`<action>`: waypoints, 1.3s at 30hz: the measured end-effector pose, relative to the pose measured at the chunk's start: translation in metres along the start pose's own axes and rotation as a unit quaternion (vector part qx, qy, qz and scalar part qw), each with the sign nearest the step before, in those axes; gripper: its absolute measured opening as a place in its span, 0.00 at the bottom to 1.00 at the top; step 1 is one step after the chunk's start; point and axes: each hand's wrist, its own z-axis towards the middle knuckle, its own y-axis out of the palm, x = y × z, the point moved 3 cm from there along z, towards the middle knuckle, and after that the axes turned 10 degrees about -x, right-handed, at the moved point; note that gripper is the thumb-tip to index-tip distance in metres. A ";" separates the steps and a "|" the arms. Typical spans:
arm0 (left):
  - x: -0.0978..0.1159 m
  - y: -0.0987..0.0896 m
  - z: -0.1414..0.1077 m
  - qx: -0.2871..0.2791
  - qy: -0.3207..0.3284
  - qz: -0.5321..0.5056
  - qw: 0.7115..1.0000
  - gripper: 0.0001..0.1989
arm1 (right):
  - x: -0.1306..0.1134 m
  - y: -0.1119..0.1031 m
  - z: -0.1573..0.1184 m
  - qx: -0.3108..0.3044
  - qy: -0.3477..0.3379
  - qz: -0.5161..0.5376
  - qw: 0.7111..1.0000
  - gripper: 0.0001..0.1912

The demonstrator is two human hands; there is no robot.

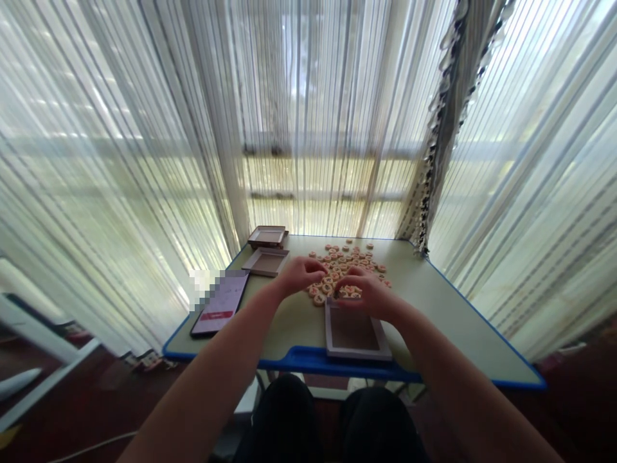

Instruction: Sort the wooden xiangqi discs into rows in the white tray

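Note:
Round wooden Chinese chess pieces (319, 299) with red and dark characters lie in a loose heap in the middle of the table. Over the left side of this heap is my left hand (301, 275), its fingers loosely bent and apart, with no piece visible in it. My right hand (367, 292) is above the far edge of a shallow open cardboard box (354, 331) close to the table's front. Its fingers curl down by the box's far left corner, with the tips drawn together; whatever they hold is too small to make out. The box's visible floor is bare.
Two more shallow box parts, a pale tray (267, 262) and a stacked one (268, 236), are at the back left. A tablet (224, 305) with a lit screen lies at the left edge. The pale green table (448, 321) has a blue rim; sheer curtains (308, 128) hang behind.

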 end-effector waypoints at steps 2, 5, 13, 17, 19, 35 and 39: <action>0.003 0.003 -0.001 -0.066 0.007 0.015 0.998 0.13 | -0.001 0.003 0.000 -0.034 -0.002 -0.009 0.999 0.11; 0.004 0.010 -0.001 -0.134 0.027 0.060 0.989 0.13 | -0.005 0.007 0.000 -0.063 -0.002 -0.038 0.997 0.12; 0.000 0.018 0.000 -0.191 0.038 0.094 0.976 0.17 | -0.010 0.012 -0.001 -0.092 0.000 -0.072 0.993 0.10; 0.002 0.018 -0.001 -0.191 0.023 0.088 0.977 0.15 | -0.011 0.012 -0.002 -0.093 -0.001 -0.078 0.993 0.11; 0.003 0.019 -0.001 -0.193 0.016 0.087 0.977 0.15 | -0.011 0.012 -0.002 -0.092 -0.003 -0.078 0.993 0.11; -0.005 0.013 0.008 -0.006 0.046 0.228 0.972 0.10 | -0.003 0.013 -0.001 -0.100 -0.009 -0.033 0.994 0.11; -0.004 0.016 0.008 -0.027 0.059 0.243 0.968 0.09 | -0.003 0.011 -0.001 -0.103 -0.006 -0.010 0.995 0.10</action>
